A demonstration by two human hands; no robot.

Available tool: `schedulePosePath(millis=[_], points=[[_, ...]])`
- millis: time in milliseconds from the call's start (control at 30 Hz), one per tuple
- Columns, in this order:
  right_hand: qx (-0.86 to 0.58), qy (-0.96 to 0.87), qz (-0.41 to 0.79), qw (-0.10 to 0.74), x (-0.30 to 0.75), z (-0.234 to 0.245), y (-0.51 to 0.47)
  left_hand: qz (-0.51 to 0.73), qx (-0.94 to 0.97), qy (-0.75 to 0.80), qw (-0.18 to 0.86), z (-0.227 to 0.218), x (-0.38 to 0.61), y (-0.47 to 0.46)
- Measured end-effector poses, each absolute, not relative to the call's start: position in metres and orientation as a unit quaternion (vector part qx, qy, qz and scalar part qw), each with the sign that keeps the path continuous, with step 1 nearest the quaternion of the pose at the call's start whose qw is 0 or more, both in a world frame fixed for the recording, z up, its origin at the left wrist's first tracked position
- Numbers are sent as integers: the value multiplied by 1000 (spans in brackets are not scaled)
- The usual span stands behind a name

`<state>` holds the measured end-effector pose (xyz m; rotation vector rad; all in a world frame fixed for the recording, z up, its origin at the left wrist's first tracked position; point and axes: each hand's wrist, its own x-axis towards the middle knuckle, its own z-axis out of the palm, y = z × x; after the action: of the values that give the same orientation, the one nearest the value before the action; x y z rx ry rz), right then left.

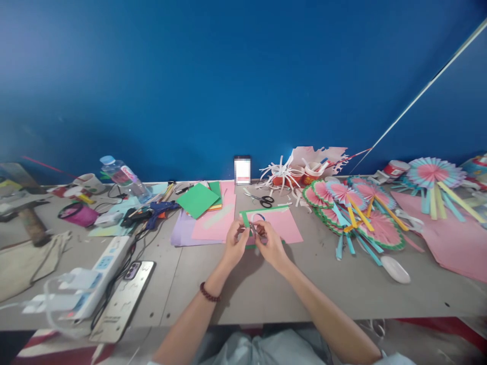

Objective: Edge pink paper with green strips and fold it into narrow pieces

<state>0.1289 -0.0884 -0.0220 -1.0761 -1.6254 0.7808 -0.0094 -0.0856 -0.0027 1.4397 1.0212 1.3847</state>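
My left hand (236,242), a dark bead bracelet at its wrist, pinches a short green paper strip (245,219) between thumb and fingertips. Close beside it, my right hand (272,246) has its fingers closed around something small; a thin dark blue curved edge shows above them, but its kind is unclear. Under both hands lies a pink sheet (287,224) with green strips along its far and near edges. Black-handled scissors (265,201) rest just beyond the sheet, blades pointing left.
Left of the hands are green paper squares (197,200) over pink and purple sheets. Pleated paper fans (376,228) lie to the right, near a white oval object (395,269). A phone (124,301), a power strip (101,274) and a bottle (127,177) occupy the left side.
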Motion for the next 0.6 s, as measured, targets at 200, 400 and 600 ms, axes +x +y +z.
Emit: schedulePosePath(millis=[200, 400, 600], points=[[-454, -661, 314, 508, 129, -19, -89, 566, 574, 416, 421, 6, -10, -88], [-466, -643, 328, 511, 130, -15, -89, 545, 611, 432, 380, 6, -10, -91], [-477, -631, 324, 519, 131, -18, -86, 536, 614, 460, 351, 6, -10, -93]])
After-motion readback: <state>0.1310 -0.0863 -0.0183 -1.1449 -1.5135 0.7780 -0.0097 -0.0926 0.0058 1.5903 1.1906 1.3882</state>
